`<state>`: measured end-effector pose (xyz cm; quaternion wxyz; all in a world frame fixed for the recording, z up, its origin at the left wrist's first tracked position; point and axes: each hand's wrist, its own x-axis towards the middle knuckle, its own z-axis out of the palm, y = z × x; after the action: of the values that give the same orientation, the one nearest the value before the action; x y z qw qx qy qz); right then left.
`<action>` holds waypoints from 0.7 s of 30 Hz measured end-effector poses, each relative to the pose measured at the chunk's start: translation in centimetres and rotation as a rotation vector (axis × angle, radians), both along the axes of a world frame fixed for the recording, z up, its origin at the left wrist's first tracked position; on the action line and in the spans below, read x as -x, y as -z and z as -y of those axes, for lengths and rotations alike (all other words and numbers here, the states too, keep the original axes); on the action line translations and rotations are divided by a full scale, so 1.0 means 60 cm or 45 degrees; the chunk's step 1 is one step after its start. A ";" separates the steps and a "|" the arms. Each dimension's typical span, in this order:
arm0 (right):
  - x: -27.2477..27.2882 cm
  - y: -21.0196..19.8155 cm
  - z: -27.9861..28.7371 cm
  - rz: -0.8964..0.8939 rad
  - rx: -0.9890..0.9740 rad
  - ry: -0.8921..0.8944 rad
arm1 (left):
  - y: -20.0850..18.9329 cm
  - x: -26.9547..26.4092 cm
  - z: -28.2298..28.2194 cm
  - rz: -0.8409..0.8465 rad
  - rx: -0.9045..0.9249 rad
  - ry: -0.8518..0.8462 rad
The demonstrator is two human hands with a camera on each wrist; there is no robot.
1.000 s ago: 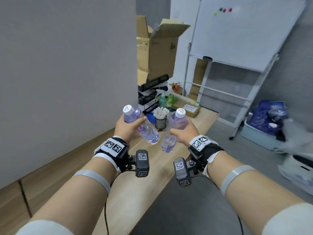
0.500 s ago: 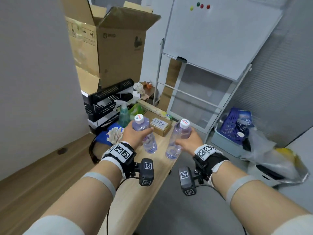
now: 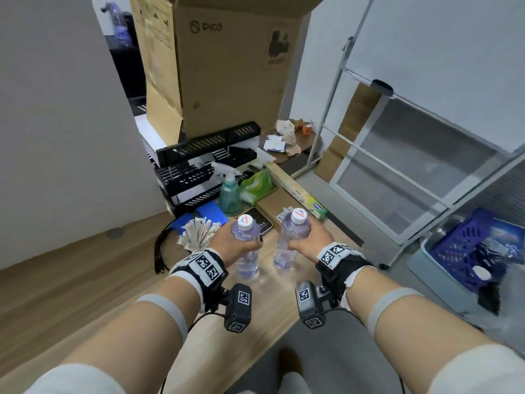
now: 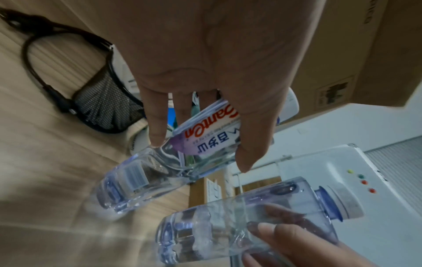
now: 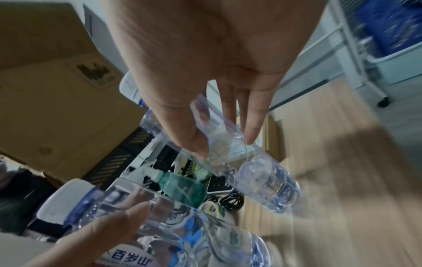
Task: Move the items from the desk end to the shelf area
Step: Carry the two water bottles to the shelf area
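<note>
Two clear water bottles with white caps stand upright side by side over the wooden desk (image 3: 284,302). My left hand (image 3: 241,245) grips the left bottle (image 3: 247,261) round its labelled middle. My right hand (image 3: 301,243) grips the right bottle (image 3: 287,245) the same way. Both bases are at or just above the desk top; I cannot tell if they touch it. In the left wrist view my fingers (image 4: 157,124) curl round the labelled bottle (image 4: 205,139), and the other bottle (image 4: 228,222) lies below. In the right wrist view my thumb and fingers (image 5: 253,124) wrap the bottle (image 5: 258,173).
Past the bottles stand a mesh cup of sticks (image 3: 196,234), a green spray bottle (image 3: 230,194), a wipes pack (image 3: 255,186), a black device (image 3: 262,224), black letter trays (image 3: 204,172) and a large cardboard box (image 3: 235,81). At the right are a whiteboard stand (image 3: 426,52) and a blue crate (image 3: 468,251).
I have come closer to the cluttered desk end. Both hands have come down with the bottles, which now stand upright near the desk top instead of tilted in the air.
</note>
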<state>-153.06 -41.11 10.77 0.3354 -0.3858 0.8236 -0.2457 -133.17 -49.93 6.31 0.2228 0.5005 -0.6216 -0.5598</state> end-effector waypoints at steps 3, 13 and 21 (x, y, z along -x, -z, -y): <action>0.021 0.003 0.045 0.009 -0.023 -0.180 | -0.018 0.014 -0.007 0.047 0.010 -0.074; -0.094 -0.214 0.210 -0.149 0.400 -1.066 | -0.264 -0.102 -0.010 0.135 0.077 -0.341; -0.291 -0.263 0.295 -0.130 0.518 -1.198 | -0.313 -0.300 0.012 0.129 0.329 -0.858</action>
<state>-135.61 -58.81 26.55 0.2872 -0.7836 0.5116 -0.2043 -115.16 -50.62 25.07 0.4251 0.6721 -0.4976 -0.3463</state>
